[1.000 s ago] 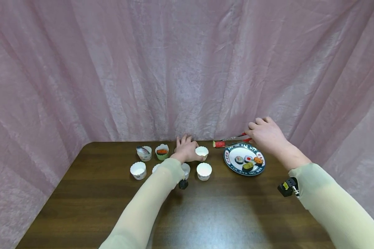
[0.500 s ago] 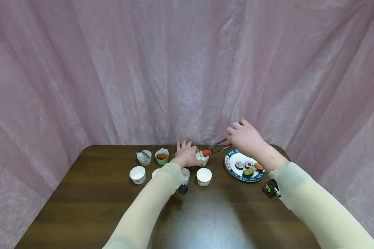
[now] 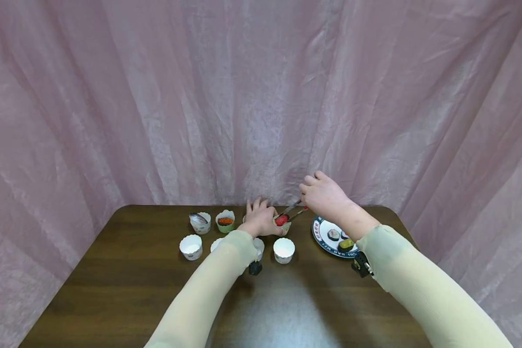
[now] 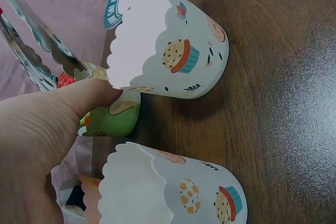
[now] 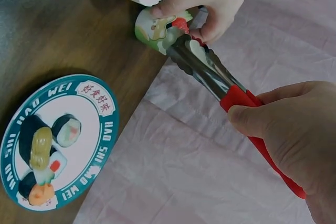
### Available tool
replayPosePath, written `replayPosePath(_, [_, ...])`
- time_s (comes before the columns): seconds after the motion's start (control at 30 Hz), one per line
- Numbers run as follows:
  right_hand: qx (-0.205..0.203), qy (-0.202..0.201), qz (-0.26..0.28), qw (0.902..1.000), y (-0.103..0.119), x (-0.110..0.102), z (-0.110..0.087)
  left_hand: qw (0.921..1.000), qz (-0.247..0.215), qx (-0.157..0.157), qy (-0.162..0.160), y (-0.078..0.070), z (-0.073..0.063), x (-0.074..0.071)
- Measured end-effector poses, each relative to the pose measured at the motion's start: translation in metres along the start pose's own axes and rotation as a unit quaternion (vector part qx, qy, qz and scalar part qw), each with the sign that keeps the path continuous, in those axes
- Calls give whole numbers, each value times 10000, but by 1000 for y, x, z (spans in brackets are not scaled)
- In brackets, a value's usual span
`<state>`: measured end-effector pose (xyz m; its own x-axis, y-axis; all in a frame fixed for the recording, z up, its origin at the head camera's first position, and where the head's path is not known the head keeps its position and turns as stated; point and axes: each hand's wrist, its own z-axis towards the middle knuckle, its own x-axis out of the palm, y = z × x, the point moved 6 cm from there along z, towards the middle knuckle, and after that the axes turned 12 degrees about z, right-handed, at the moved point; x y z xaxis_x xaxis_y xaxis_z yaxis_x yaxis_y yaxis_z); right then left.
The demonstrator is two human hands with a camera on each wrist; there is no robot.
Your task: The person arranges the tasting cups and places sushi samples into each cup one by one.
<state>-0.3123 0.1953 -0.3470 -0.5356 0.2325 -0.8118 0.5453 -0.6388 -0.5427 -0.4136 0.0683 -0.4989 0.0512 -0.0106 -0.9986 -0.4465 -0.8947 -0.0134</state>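
Note:
My right hand (image 3: pixel 324 195) grips red-handled metal tongs (image 5: pixel 210 72), their tips angled down to the left. Between the tips is a red-topped toy sushi piece (image 3: pixel 281 220), at the mouth of a green-bottomed paper baking cup (image 5: pixel 149 27). My left hand (image 3: pixel 260 220) holds that cup at its rim, thumb on the near side and the other fingers behind. In the left wrist view a white cupcake-print baking cup (image 4: pixel 178 51) stands just in front of the thumb. The green cup's inside is mostly hidden by the sushi and tongs.
To the right, a blue-rimmed plate (image 5: pixel 68 85) bears several toy sushi pieces. Farther left stand a cup with a silvery piece (image 3: pixel 200 223), a cup with an orange-topped piece (image 3: pixel 225 221) and a white cup (image 3: pixel 191 247). Behind the table hangs a pink curtain (image 3: pixel 261 96).
My right hand has swung left from over the plate, bringing the tongs and the red sushi to the green cup. My left hand has stayed at that cup.

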Motion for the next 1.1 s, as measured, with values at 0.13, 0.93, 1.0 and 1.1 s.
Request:
replayPosePath(0.13, [-10, 185, -114, 9998, 2, 4, 1, 9999, -8, -19, 121, 0, 3, 6])
replayPosePath(0.93, [-84, -35, -149, 9998, -6, -3, 0, 9999, 75, -45, 76, -5, 12, 1])
replayPosePath(1.0, [-38, -5, -164, 9999, -9, -6, -3, 9999, 72, -12, 70, -6, 10, -2])
replayPosePath(1.1, [31, 20, -131, 9999, -14, -10, -8, 10000, 53, 38, 18, -9, 6, -6])
